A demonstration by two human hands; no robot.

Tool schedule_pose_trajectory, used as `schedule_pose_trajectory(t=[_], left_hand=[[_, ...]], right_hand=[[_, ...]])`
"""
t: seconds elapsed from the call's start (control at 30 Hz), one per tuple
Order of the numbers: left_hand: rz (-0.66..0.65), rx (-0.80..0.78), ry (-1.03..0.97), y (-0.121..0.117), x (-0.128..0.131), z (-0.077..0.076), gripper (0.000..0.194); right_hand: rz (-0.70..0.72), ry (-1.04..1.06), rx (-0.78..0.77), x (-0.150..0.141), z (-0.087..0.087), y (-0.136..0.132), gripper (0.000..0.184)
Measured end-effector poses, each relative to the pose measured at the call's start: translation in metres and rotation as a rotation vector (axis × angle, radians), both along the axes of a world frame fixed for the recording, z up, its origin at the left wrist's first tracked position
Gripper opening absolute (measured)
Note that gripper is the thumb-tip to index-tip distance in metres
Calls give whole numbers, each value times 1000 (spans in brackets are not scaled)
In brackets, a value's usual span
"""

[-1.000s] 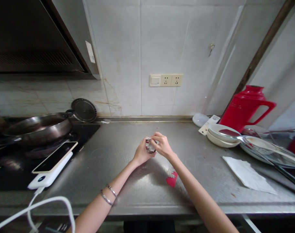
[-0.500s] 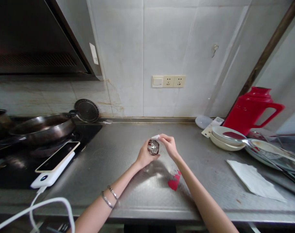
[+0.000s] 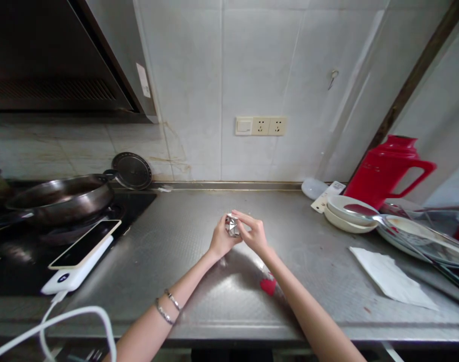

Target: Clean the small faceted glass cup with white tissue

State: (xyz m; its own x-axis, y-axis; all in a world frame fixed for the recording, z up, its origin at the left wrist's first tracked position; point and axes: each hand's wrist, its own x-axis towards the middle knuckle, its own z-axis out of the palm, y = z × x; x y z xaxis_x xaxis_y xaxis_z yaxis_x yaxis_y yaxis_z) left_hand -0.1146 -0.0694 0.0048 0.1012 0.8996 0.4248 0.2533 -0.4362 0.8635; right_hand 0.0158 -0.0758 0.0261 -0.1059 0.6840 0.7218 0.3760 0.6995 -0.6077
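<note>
Silver and shiny, a small round object (image 3: 232, 227) sits between your hands over the middle of the counter (image 3: 176, 216). Your left hand (image 3: 221, 241) is curled around it; your right hand (image 3: 254, 234) bends half-closed at its right side, though whether it grips is hard to tell.

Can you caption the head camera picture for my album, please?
Left hand holding a shiny silvery object, right hand against it, over the metal counter.

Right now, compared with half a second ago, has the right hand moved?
Yes: the right hand has moved left, toward the left hand, judged against the wall sockets.
</note>
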Motion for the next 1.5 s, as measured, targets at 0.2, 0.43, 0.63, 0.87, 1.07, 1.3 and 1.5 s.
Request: schedule_pose_trajectory(t=[0.2,0.43,0.63,0.87,1.07,1.3,1.5], left_hand=[[-6,-48,-61,7,0,-7,60],[-27,-224,-165,13,-4,-10,57],[-22,-338,-245,6,-1,5,60],[-58,-389,-284,0,4,7,65],[-58,-400,-315,-2,2,10,69],[-41,-349,-355,5,-1,4,63],[21,-318,-265,7,-1,4,62]], right_hand=[[34,-42,89,-3,-5,-5,31],[127,-94,110,-3,1,-12,27],[-113,137,28,5,10,-8,26],[-90,24,60,2,4,-2,27],[-65,-11,102,1,0,-4,26],[20,-11,119,4,2,-9,24],[-40,146,-17,6,9,-5,27]])
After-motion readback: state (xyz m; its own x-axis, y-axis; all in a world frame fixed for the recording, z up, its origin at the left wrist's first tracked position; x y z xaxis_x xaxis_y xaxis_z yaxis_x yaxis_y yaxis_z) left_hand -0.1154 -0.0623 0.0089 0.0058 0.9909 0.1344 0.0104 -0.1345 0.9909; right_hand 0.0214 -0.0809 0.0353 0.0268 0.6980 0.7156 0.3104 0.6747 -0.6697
